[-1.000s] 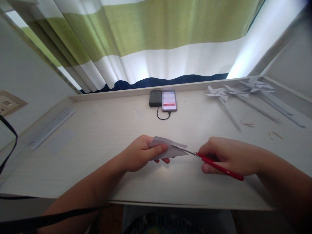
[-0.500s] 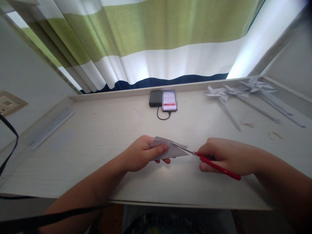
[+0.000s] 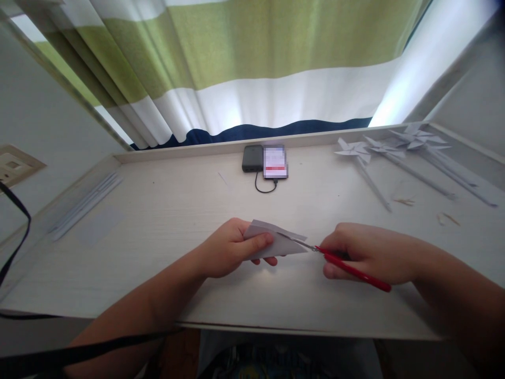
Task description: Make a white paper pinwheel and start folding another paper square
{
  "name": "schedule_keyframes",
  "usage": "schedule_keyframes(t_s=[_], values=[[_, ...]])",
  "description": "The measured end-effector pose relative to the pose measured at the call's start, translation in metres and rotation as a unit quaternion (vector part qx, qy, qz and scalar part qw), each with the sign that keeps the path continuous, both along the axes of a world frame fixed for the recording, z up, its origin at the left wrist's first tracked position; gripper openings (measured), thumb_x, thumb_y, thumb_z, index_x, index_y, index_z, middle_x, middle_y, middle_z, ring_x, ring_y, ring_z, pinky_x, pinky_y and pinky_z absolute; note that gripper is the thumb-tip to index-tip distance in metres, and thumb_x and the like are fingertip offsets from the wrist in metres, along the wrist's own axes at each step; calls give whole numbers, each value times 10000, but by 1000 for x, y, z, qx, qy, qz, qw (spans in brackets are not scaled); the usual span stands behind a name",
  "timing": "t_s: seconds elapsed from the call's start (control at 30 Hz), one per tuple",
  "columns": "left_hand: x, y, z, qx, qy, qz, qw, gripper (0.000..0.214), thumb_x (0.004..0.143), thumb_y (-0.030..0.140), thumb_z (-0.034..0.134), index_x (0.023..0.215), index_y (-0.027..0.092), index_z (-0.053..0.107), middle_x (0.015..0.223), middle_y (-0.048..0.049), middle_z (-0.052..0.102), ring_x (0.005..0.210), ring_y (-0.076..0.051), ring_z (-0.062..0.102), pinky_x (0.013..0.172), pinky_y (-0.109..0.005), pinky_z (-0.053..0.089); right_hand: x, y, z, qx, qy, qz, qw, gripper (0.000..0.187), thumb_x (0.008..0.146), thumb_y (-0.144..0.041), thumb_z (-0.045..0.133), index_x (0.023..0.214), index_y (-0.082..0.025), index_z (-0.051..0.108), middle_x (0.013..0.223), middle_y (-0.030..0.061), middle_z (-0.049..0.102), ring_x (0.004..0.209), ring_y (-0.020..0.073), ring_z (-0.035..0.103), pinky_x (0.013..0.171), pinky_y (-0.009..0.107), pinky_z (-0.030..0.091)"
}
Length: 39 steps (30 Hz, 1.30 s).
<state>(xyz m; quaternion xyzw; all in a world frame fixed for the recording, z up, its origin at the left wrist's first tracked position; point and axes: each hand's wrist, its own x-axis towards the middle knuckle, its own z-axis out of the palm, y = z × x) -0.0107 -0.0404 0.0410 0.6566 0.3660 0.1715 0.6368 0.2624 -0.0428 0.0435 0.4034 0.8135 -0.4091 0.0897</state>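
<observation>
A folded piece of white paper [image 3: 282, 246] is pinched in my left hand [image 3: 232, 246], thumb on top and fingertips showing beneath. My right hand [image 3: 366, 252] is closed around the red handles of a pair of scissors [image 3: 351, 268]. The scissor blades point left and lie in a slit that runs from the paper's right edge toward my left thumb. Both hands are above the front part of the white desk [image 3: 177, 210]. Part of the handles is hidden by my right fingers.
At the back stand a black power bank [image 3: 252, 158] and a phone [image 3: 275, 161], joined by a short cable. Several paper pinwheels [image 3: 353, 150] on sticks lie at the right, near small scraps [image 3: 404, 201]. Rolled paper sticks [image 3: 87, 207] and a paper square [image 3: 98, 225] lie left.
The whole view has shifted very slightly. Both hands keep their hold on the paper and the scissors, with the blades in nearly the same place in the slit.
</observation>
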Motion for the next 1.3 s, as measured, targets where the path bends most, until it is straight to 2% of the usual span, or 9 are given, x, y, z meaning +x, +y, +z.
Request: schedule_keyframes(t_s=[0.3, 0.43, 0.53, 0.83, 1.07, 1.3], values=[[0, 1, -1, -42, -29, -4, 999, 323, 938, 359, 526, 1029, 115, 718, 836, -97, 743, 739, -142, 680, 615, -194, 501, -5, -1, -1, 4, 0, 8, 1000, 437, 877, -550, 523, 650, -176, 541, 570, -16, 510, 510, 115, 434, 491, 251, 298], [0, 2, -4, -63, -45, -7, 997, 336, 936, 366, 527, 1084, 119, 701, 953, -125, 738, 800, -169, 698, 612, -208, 500, -6, -1, 0, -4, 5, 6, 1000, 441, 887, -553, 507, 669, -173, 557, 604, -7, 534, 535, 121, 462, 509, 251, 317], [0, 2, -6, -70, -50, -9, 996, 334, 937, 364, 526, 1099, 127, 698, 1019, -132, 730, 810, -167, 702, 610, -203, 498, -7, -1, -2, -17, 14, 3, 1000, 443, 889, -556, 503, 669, -174, 548, 598, -13, 521, 527, 116, 450, 492, 244, 306], [-1, 3, -6, -79, -50, -10, 996, 349, 939, 367, 526, 1131, 124, 687, 1029, -140, 729, 801, -161, 698, 602, -199, 492, -9, -2, 1, -71, 41, -18, 997, 471, 893, -568, 488, 642, -173, 532, 571, -13, 521, 499, 109, 438, 464, 239, 287], [-2, 4, -5, -79, -62, -7, 995, 343, 939, 356, 528, 1126, 117, 688, 1021, -140, 730, 808, -161, 698, 600, -195, 495, -9, -1, -3, -26, 36, -4, 999, 447, 885, -554, 506, 653, -173, 536, 586, -19, 501, 520, 109, 434, 489, 238, 297], [-2, 2, -3, -59, -41, 5, 997, 335, 931, 355, 542, 1094, 112, 703, 862, -110, 746, 761, -154, 684, 611, -204, 490, -12, -4, -1, 34, 7, -12, 999, 416, 849, -550, 555, 683, -171, 597, 607, 7, 580, 523, 120, 463, 510, 248, 301]])
